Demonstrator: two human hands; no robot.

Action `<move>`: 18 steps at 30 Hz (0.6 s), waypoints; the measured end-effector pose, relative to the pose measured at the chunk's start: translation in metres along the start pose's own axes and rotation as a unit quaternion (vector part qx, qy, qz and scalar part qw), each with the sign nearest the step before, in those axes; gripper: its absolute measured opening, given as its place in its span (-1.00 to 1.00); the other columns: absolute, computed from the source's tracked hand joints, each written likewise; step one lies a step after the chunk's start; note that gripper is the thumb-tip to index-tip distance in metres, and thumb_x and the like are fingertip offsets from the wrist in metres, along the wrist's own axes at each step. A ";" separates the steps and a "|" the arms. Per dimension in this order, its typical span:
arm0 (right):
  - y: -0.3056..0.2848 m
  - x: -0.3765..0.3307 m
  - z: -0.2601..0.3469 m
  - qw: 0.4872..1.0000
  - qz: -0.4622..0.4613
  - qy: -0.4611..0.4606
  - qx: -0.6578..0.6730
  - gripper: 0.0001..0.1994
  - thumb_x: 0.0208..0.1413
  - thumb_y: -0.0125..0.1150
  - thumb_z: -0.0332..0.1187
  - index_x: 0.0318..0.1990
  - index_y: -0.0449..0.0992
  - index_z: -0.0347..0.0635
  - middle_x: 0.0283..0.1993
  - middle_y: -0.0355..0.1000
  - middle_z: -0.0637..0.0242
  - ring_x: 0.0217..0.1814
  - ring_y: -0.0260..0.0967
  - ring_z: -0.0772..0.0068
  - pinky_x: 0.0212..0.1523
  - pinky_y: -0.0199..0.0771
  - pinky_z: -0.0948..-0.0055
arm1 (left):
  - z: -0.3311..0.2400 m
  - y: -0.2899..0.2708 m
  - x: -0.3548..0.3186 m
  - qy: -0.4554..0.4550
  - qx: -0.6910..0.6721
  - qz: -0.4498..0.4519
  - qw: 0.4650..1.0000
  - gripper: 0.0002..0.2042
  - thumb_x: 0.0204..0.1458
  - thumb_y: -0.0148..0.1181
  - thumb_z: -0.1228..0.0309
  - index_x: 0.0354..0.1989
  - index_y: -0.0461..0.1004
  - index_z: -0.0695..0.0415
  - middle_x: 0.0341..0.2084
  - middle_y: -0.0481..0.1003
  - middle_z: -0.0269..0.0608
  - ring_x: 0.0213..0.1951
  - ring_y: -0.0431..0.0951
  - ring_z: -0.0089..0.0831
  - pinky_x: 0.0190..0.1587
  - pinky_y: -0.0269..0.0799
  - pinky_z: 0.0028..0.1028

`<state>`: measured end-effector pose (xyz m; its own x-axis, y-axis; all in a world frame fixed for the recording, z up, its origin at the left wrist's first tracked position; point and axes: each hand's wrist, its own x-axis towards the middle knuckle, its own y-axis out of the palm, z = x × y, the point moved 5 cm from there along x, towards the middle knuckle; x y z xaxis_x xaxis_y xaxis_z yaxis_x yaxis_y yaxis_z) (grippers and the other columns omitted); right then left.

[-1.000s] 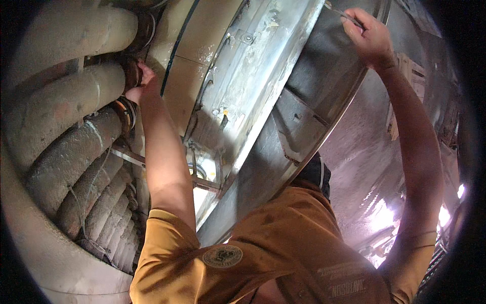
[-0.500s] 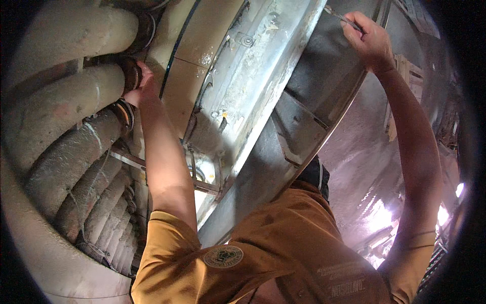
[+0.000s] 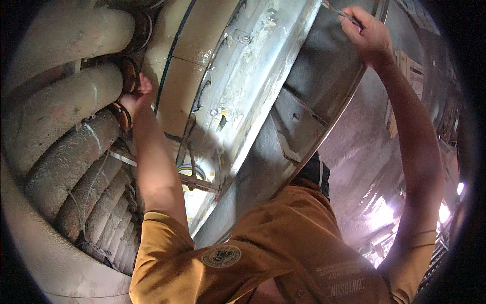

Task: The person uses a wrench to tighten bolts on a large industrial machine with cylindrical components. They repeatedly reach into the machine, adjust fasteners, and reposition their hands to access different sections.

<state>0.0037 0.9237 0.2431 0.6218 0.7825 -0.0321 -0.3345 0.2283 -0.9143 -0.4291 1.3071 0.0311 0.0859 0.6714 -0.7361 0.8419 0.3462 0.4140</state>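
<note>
My left hand (image 3: 137, 97) is beside the brown ring-shaped collar (image 3: 130, 75) at the end of a thick grey pipe (image 3: 66, 96). Its fingers are stretched and partly apart, with nothing visible in them; whether it touches the collar I cannot tell. Just below it is another orange-brown collar (image 3: 122, 117) on the pipe underneath. At the upper right, my raised right hand (image 3: 369, 36) is closed around a thin, dark metal tool (image 3: 344, 14). The tool's tip points left, to the edge of a worn pale metal channel (image 3: 268, 66); its exact kind is not clear.
Several thick, rough pipes (image 3: 76, 147) curve along the left side. Tan panels (image 3: 190, 45) lie between them and the metal channel. A dark metal plate with ribs (image 3: 314, 86) runs down the middle right. A small metal bracket (image 3: 200, 183) crosses below the channel.
My left hand has drawn slightly down and left from the collar, and its fingers show more. My right hand with the thin tool has shifted only a little.
</note>
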 end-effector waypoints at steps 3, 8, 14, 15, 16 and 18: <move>0.001 -0.003 -0.004 1.000 0.013 -0.002 -0.025 -0.77 0.12 0.08 -0.21 -0.19 0.43 -0.14 -0.39 0.41 0.26 -0.36 0.39 0.32 -0.27 0.36 0.42 | 0.019 0.021 -0.023 0.028 -0.036 0.017 0.999 -0.59 0.17 -0.12 0.21 0.07 0.31 0.23 -0.05 0.41 0.04 -0.06 0.46 -0.05 -0.11 0.49 -0.15; 0.004 -0.003 -0.007 1.000 0.007 -0.017 0.000 -0.78 0.11 0.08 -0.22 -0.20 0.42 -0.15 -0.43 0.39 0.29 -0.40 0.35 0.39 -0.29 0.34 0.44 | 0.026 0.022 -0.027 -0.092 -0.167 0.198 0.961 -0.49 0.13 -0.13 0.08 0.07 0.29 0.27 0.02 0.35 0.09 -0.02 0.41 -0.03 0.03 0.38 -0.07; 0.003 -0.002 -0.008 0.999 0.031 0.017 0.011 -0.79 0.11 0.08 -0.23 -0.21 0.42 -0.16 -0.46 0.35 0.29 -0.44 0.31 0.42 -0.32 0.32 0.45 | 0.039 0.042 -0.044 -0.009 -0.142 0.134 0.981 -0.40 0.05 -0.06 0.01 0.11 0.25 0.27 0.07 0.30 0.10 0.03 0.38 0.00 0.07 0.33 -0.05; 0.003 -0.002 -0.007 0.999 0.030 0.015 0.012 -0.79 0.11 0.08 -0.23 -0.21 0.42 -0.15 -0.46 0.36 0.28 -0.43 0.31 0.40 -0.32 0.33 0.44 | 0.040 0.045 -0.044 -0.010 -0.177 0.151 0.973 -0.41 0.07 -0.08 0.02 0.15 0.21 0.25 0.09 0.27 0.10 0.06 0.34 0.01 0.08 0.30 -0.01; 0.003 -0.002 -0.007 0.999 0.031 0.012 0.013 -0.79 0.12 0.08 -0.23 -0.21 0.42 -0.15 -0.46 0.36 0.28 -0.43 0.32 0.39 -0.32 0.33 0.44 | 0.039 0.044 -0.040 -0.009 -0.212 0.166 0.963 -0.41 0.10 -0.10 0.03 0.18 0.17 0.24 0.12 0.24 0.10 0.09 0.30 0.03 0.09 0.27 0.03; 0.002 -0.002 -0.005 0.999 0.021 -0.024 -0.007 -0.79 0.12 0.07 -0.23 -0.21 0.42 -0.15 -0.45 0.37 0.26 -0.42 0.34 0.37 -0.32 0.33 0.43 | 0.032 0.040 -0.028 -0.009 -0.256 0.198 0.946 -0.40 0.11 -0.12 0.03 0.22 0.11 0.20 0.15 0.20 0.08 0.14 0.24 0.04 0.10 0.21 0.09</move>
<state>0.0053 0.9199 0.2398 0.5731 0.8179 -0.0519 -0.3494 0.1865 -0.9182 -0.3806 1.2813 0.0510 0.3531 0.8055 -0.4759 0.3736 0.3450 0.8611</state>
